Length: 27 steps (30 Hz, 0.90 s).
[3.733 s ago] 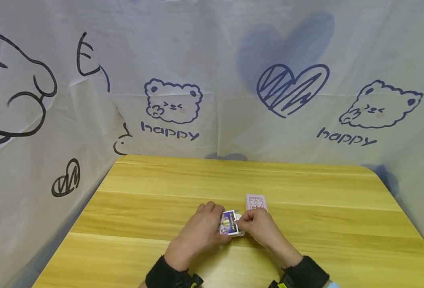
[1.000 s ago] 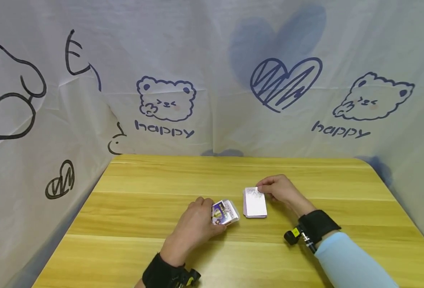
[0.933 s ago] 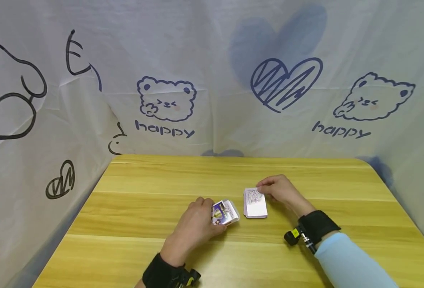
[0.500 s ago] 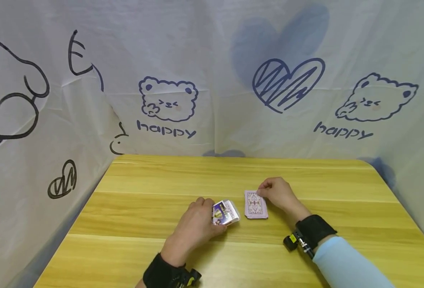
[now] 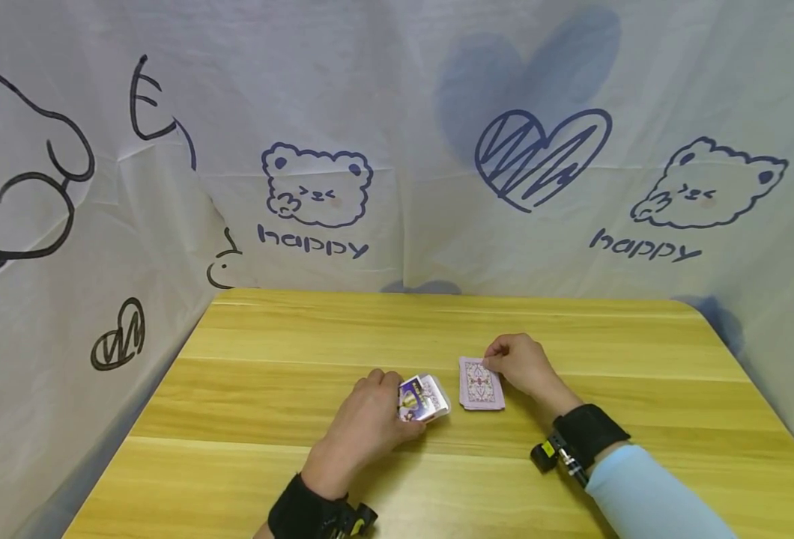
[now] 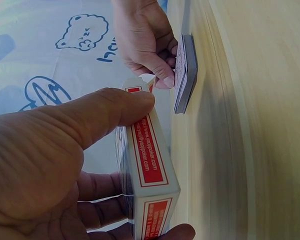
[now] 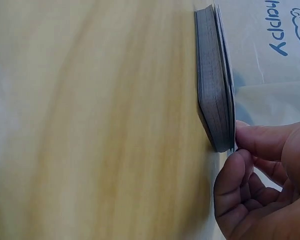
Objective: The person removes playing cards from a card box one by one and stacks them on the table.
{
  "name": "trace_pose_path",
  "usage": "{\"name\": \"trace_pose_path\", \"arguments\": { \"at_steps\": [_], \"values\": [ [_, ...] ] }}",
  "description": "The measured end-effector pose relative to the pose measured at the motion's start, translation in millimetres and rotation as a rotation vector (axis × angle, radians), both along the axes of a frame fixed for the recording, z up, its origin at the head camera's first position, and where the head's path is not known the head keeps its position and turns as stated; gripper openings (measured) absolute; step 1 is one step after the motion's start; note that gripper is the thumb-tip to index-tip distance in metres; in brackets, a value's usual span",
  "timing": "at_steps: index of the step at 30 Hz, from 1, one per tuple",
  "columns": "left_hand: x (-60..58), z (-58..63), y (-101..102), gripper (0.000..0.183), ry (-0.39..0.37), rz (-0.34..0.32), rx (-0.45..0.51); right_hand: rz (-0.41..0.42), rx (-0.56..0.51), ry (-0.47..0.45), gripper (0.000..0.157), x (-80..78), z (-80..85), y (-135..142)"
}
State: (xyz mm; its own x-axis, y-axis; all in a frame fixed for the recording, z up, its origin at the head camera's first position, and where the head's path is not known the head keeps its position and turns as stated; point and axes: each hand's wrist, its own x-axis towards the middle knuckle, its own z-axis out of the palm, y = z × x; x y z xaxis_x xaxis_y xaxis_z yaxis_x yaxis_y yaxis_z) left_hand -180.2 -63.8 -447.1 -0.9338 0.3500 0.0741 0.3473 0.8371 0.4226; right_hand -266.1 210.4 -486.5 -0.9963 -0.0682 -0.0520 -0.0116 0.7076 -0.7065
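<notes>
My left hand (image 5: 363, 423) grips a playing card box (image 5: 412, 404) between thumb and fingers, tilted just above the table. A card back shows at the box's right end. In the left wrist view the box's red-and-white side (image 6: 151, 157) faces up, with the thumb across it. Right of the box lies a stack of playing cards (image 5: 481, 389), patterned back up. At its far right corner, my right hand (image 5: 525, 367) pinches the top card between thumb and forefinger. The right wrist view shows the stack's edge (image 7: 212, 80), its topmost cards slightly apart from the rest.
Both hands are over a wood-grain table (image 5: 269, 337). A white cloth (image 5: 424, 150) with drawn bears and hearts hangs behind it and along the sides. Black bands with small cameras are strapped round both wrists, the right one (image 5: 589, 434) beside a blue sleeve.
My right hand has moved from the box's end to the card stack. Over the last second the top card there has tilted down flatter. The left hand keeps holding the box.
</notes>
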Motion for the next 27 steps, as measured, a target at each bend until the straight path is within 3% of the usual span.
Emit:
{"name": "trace_pose_path", "arguments": {
  "at_steps": [4,10,15,21,27],
  "values": [
    [-0.1,0.4,0,0.075,0.001,0.003,-0.002,0.006,-0.001,-0.005,0.007,-0.4,0.2,0],
    [-0.6,-1.7,1,0.074,0.002,-0.002,0.003,-0.051,-0.023,0.037,0.015,7.7,8.1,-1],
    [-0.4,-5.4,1,0.075,0.004,-0.013,-0.006,-0.083,-0.114,0.062,0.019,29.8,17.8,-15],
    [-0.5,-9.0,2,0.076,0.017,-0.020,-0.030,-0.053,-0.257,0.083,0.015,59.7,20.8,-43],
    [-0.4,-9.3,2,0.073,0.019,-0.037,-0.024,0.010,-0.259,0.121,0.007,77.8,18.4,-65]
  ]
}}
